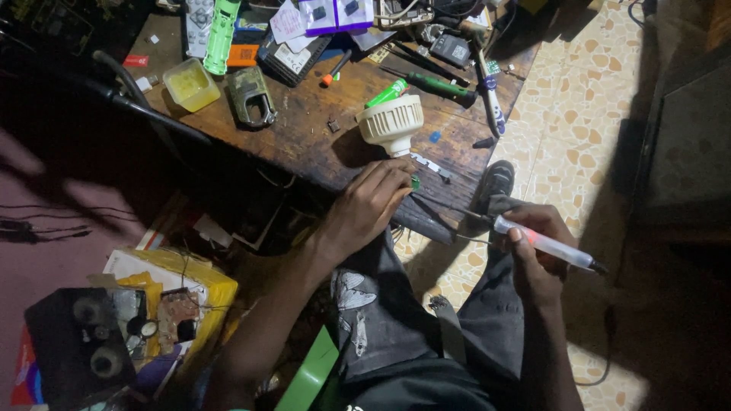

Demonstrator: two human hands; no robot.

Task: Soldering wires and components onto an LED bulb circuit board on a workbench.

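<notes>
Cluttered wooden workbench (pixel 304 141) fills the upper middle, set on a tan pebble-pattern tile floor (pixel 586 114); dim room, left side mostly in shadow; person seated at the bench edge, dark trousers (pixel 396 320) with a pale print on the thigh; a dark shoe (pixel 496 183) sits on the tiles just past the bench corner.

Lower left: yellow box (pixel 205 285) with loose circuit boards, black boxy unit (pixel 76 342) beside it.

On the bench: white ribbed LED bulb housing (pixel 391 122) lying near the front edge, base toward the person; green-handled screwdriver (pixel 438 86) behind it; yellow plastic tub (pixel 190 84) and a grey metal clamp-like part (pixel 251 95) to the left; green remote shell (pixel 221 27) at the back; small green marker (pixel 387 93) touching the housing's rim.

Left hand (pixel 369 205) rests on the bench front edge just below the housing, fingers curled narrow, pinching a small green component (pixel 415 182) at the fingertips.

Right hand (pixel 537 255) is off the bench over the knee, closed around a soldering iron (pixel 544 243) with a translucent handle; its thin tip points left toward the left hand, ending short of it; cord end sticks out to the right.
</notes>
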